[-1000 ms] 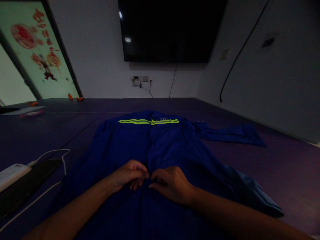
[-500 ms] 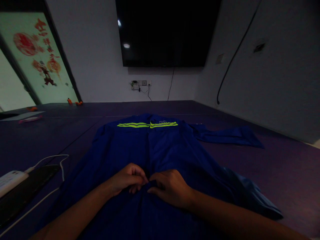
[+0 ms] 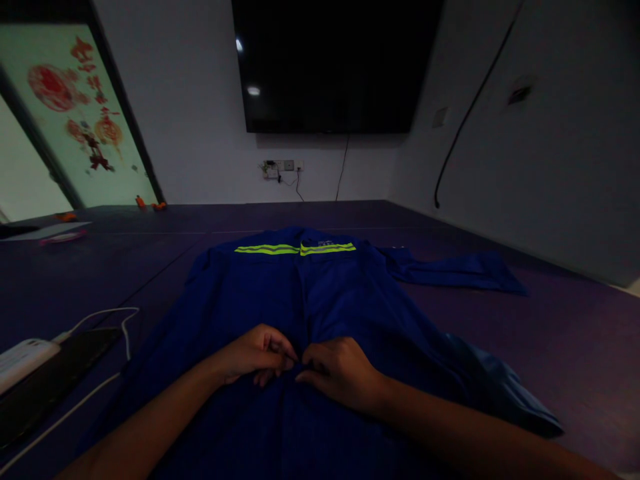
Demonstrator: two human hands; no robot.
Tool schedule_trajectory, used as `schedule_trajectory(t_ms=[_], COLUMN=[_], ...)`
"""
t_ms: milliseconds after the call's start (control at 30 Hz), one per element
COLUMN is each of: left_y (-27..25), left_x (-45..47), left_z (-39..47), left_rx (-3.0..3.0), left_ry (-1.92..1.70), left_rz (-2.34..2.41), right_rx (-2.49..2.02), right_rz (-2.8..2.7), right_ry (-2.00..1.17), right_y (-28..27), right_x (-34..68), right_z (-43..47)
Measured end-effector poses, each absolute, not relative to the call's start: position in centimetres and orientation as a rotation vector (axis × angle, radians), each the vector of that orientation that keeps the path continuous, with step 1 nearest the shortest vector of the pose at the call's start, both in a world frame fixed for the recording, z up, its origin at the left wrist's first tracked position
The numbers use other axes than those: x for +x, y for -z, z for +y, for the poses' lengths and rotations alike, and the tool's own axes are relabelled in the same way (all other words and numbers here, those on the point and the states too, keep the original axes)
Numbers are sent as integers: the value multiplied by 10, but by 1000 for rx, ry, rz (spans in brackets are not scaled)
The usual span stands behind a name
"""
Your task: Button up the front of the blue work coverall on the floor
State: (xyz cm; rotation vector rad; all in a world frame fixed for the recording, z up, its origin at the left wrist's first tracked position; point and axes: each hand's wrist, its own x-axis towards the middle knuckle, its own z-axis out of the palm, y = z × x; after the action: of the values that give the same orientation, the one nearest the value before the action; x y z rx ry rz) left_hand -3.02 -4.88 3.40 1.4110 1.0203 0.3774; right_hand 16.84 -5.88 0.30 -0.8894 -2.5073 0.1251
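A blue work jacket (image 3: 320, 293) with a yellow reflective stripe (image 3: 295, 249) lies spread flat on a dark purple surface (image 3: 550, 333), one sleeve (image 3: 450, 272) stretched out to the right. My left hand (image 3: 257, 353) and my right hand (image 3: 340, 373) meet at the jacket's front opening, low in the view. The fingertips of both hands pinch the blue cloth along the closure, almost touching each other. What lies between the fingers is too small and dark to make out.
A white power bank (image 3: 23, 355) with a white cable (image 3: 100, 317) rests on a dark flat device (image 3: 55, 377) at the left. A black wall screen (image 3: 335, 63) hangs ahead, a wall socket (image 3: 280, 167) below it. Papers (image 3: 50, 230) lie far left.
The view tilted slightly after the first frame. Both hands stay pinched at the jacket's front, with only small finger shifts. The jacket has not moved.
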Motion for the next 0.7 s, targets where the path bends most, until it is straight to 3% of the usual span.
schedule_trajectory(t_ms=[700], left_y=[-32], left_x=[-30], left_z=[-49], left_rx=[1409], left_ry=[-402], left_rz=[1008], right_rx=[-878], right_rz=[-2502], right_ry=[-124], right_y=[1], right_x=[169], right_z=[-57])
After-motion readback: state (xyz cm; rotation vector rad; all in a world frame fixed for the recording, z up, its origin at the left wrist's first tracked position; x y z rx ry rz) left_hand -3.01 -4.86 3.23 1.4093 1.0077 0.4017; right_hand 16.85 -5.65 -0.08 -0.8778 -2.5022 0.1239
